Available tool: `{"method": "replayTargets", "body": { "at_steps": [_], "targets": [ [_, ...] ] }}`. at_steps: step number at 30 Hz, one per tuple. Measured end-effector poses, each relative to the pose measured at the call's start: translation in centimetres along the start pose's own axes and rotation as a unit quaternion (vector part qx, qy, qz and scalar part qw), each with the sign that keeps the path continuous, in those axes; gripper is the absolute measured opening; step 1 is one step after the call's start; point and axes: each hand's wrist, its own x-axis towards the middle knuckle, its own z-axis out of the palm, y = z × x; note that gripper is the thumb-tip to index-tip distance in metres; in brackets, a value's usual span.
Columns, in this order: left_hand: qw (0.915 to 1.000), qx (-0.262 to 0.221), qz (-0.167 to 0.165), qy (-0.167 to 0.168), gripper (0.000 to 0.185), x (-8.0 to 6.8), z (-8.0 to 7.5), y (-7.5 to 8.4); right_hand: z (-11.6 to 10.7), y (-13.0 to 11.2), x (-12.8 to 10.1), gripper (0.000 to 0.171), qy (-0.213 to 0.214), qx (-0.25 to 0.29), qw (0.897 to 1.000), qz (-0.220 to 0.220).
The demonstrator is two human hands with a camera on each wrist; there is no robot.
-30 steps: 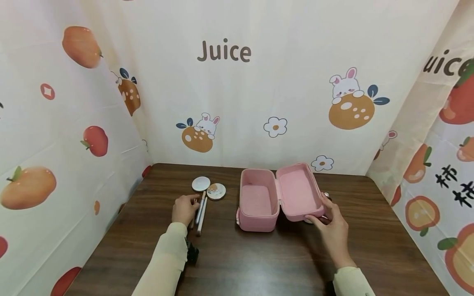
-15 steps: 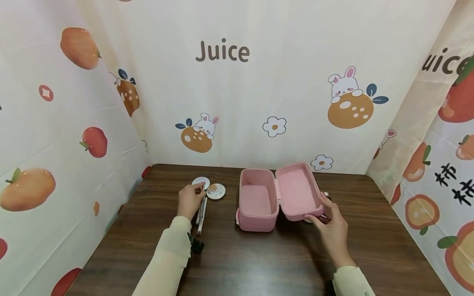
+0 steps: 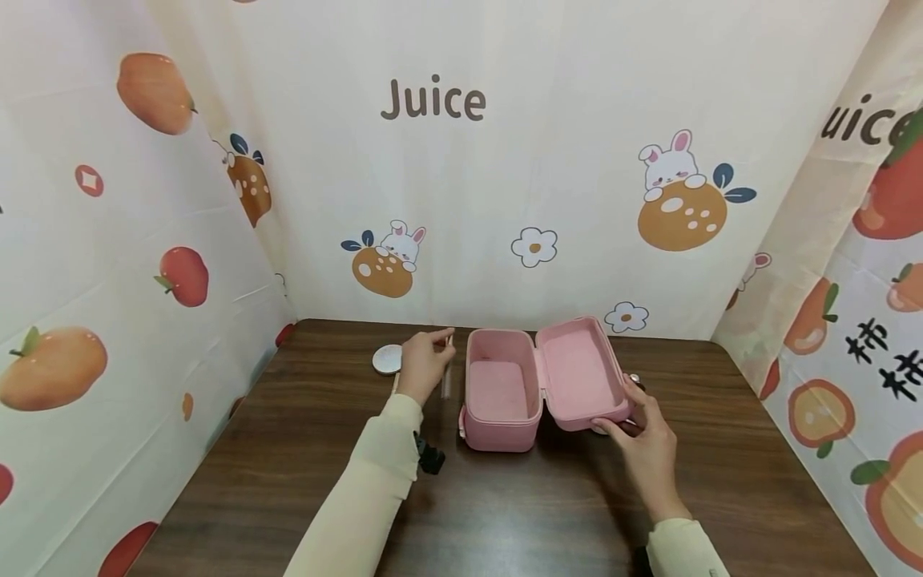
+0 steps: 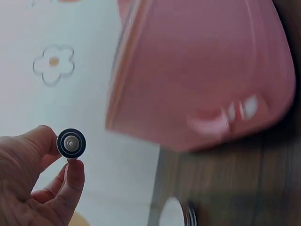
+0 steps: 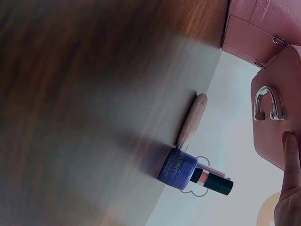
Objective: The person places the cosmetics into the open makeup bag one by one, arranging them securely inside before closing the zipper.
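Dark wood table [image 3: 519,513] inside fruit-print curtains [image 3: 505,184]; open pink case [image 3: 537,389] at centre.
Head view: my left hand [image 3: 421,365] is lifted just left of the case, fingers pinched on thin brushes [image 3: 447,373]; a round white compact [image 3: 387,358] lies on the table beside it. My right hand [image 3: 645,441] grips the front edge of the case's open lid. Left wrist view: my thumb and fingertips [image 4: 73,172] pinch a round dark brush end [image 4: 71,143], the case blurred beyond. Right wrist view: a purple jar [image 5: 177,168], a dark tube [image 5: 214,181] and a flat beige compact [image 5: 190,121] lie near the case's metal clasp [image 5: 268,104].
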Motion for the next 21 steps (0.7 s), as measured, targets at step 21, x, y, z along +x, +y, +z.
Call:
{"method": "replayTargets", "body": {
  "at_steps": [21],
  "targets": [
    [0.9942, 0.031, 0.047, -0.092, 0.032, -0.2, 7.7, 5.9, -0.3, -3.8, 0.2, 0.069, 0.014, 0.004, 1.0, -0.015]
  ]
}}
